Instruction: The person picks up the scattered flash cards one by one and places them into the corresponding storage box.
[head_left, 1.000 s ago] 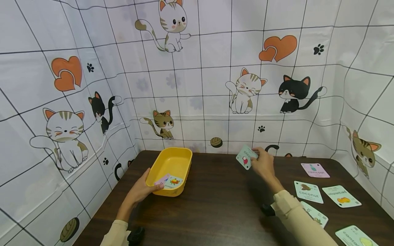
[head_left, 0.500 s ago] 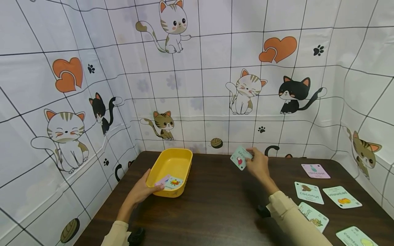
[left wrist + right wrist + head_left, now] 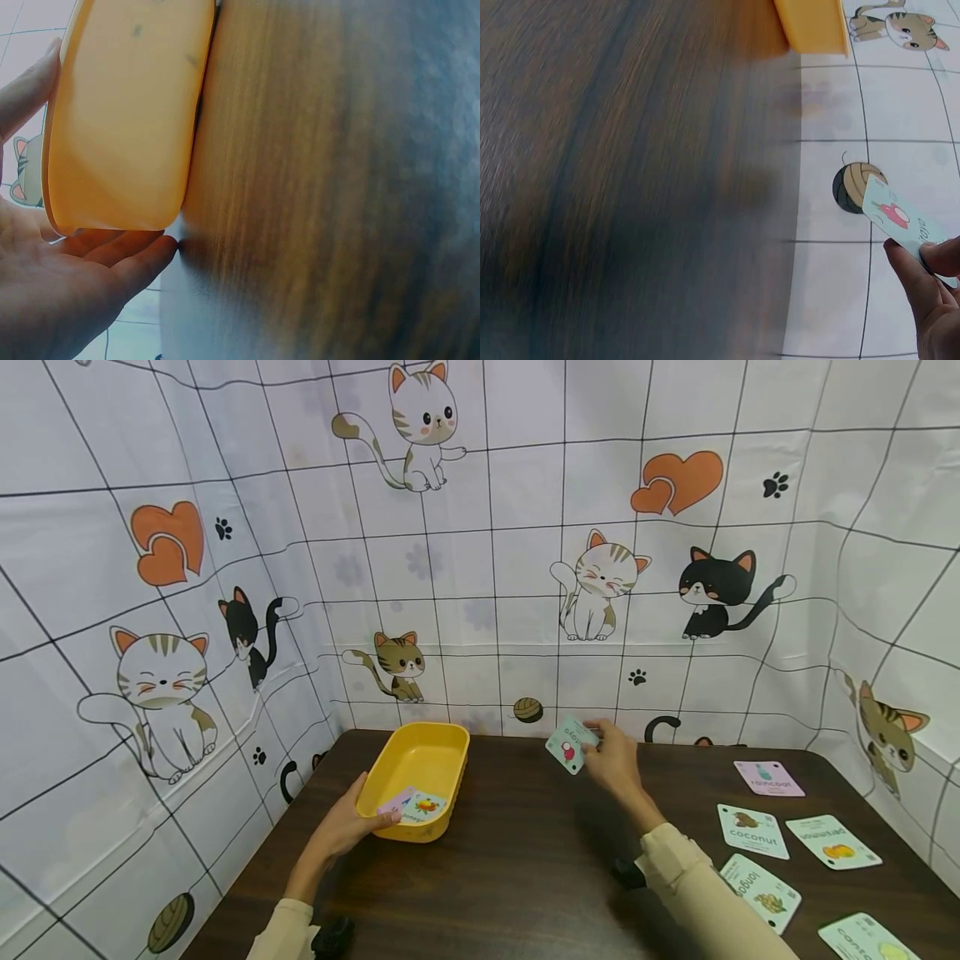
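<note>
My left hand (image 3: 343, 823) holds the near left corner of a yellow plastic bin (image 3: 429, 760), its thumb over the rim. In the left wrist view the fingers (image 3: 142, 266) lie along the bin's end wall. Inside the bin, at the near end, lie a pale green picture card (image 3: 423, 807) and a lilac card (image 3: 394, 800). My right hand (image 3: 617, 763) pinches another pale green card (image 3: 567, 747) by its edge, raised over the back of the table to the right of the bin. A red and white fruit picture on this card (image 3: 894, 214) shows in the right wrist view.
On the right of the dark wooden table (image 3: 510, 877) lie several cards: a lilac raincoat card (image 3: 768, 779), a coconut card (image 3: 752, 832), a persimmon card (image 3: 835, 843) and a longan card (image 3: 763, 893) among them. A white cat-print sheet (image 3: 517, 568) hangs behind and at both sides.
My right hand has moved left with the pinched card, closer to the bin. More of the longan card shows from under the right sleeve. The left hand and the bin stay put.
</note>
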Motion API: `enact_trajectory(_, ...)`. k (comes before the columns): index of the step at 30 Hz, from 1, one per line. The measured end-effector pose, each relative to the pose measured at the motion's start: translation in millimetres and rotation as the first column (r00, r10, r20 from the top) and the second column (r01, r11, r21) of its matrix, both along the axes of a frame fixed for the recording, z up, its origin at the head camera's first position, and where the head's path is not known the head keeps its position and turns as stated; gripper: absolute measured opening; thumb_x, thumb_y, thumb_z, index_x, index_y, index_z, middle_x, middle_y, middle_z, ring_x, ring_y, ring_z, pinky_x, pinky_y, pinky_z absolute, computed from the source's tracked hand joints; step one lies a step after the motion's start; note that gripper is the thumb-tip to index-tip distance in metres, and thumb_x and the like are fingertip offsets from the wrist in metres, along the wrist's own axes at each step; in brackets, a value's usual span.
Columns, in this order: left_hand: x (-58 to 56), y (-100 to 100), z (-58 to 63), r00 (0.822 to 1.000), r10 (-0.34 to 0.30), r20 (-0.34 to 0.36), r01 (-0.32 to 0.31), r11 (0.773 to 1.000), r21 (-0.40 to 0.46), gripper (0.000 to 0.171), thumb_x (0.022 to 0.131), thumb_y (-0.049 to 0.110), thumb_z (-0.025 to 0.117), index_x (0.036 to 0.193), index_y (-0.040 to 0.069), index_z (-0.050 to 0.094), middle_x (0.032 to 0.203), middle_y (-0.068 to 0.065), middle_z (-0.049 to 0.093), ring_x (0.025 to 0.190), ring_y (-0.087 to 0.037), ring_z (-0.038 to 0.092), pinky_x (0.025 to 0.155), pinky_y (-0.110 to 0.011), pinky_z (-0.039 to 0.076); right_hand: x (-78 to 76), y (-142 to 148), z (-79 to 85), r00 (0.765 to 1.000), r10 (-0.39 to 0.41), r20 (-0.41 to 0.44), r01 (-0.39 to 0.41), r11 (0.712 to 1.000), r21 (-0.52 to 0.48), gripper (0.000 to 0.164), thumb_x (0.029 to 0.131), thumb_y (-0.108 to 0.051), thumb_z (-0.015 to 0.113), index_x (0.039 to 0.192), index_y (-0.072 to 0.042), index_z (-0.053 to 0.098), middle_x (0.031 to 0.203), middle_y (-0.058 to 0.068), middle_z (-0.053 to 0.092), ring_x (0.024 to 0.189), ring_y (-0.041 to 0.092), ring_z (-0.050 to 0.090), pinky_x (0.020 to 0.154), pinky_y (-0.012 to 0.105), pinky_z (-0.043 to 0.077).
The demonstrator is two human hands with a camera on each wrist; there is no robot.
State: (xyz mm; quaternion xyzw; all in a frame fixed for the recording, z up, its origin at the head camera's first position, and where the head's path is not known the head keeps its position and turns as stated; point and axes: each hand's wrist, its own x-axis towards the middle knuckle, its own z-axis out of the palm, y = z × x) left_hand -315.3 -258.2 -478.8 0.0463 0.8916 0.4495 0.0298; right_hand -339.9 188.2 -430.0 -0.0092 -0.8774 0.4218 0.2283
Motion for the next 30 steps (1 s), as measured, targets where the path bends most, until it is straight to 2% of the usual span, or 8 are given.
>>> enact_trajectory(14, -1.5, 1, -0.1, 1.0, 0.007, -0.006, -0.007, 1.0, 0.01, 0.117, 0.089, 0.04, 0.085, 0.171, 0.0, 0.011, 0.169, -0.03, 0.036, 0.133, -0.036, 0.055, 0.123, -0.061, 0.038, -4.1, -16, -0.8, 0.999, 0.041, -0.001, -0.041, 0.999, -0.018, 0.037, 0.098, 0.004, 0.066, 0.135, 0.005, 0.066, 0.122, 0.032, 0.074, 0.097, 0.038, 0.075, 0.071, 0.034, 0.058)
enact_trajectory(23, -2.6, 0, -0.7, 1.0, 0.0, -0.016, 0.0, 1.0, 0.008, 0.121, 0.088, 0.044, 0.086, 0.171, -0.001, 0.011, 0.17, -0.031, 0.034, 0.135, -0.036, 0.055, 0.124, -0.062, 0.037, -6.0, -25, -0.9, 0.999, 0.049, -0.02, -0.05, 0.998, -0.026, 0.036, 0.097, 0.004, 0.067, 0.133, 0.005, 0.068, 0.12, 0.031, 0.075, 0.097, 0.037, 0.076, 0.074, 0.039, 0.061)
enact_trajectory(30, -3.0, 1, -0.7, 1.0, 0.004, -0.025, -0.004, 1.0, 0.007, 0.112, 0.09, 0.04, 0.084, 0.171, 0.002, 0.017, 0.155, -0.026, 0.053, 0.121, -0.031, 0.059, 0.119, -0.059, 0.043, -6.4, -32, -0.9, 0.998, 0.067, -0.016, -0.068, 0.997, -0.036, 0.037, 0.097, 0.005, 0.067, 0.134, 0.005, 0.067, 0.12, 0.031, 0.075, 0.096, 0.036, 0.075, 0.074, 0.039, 0.061)
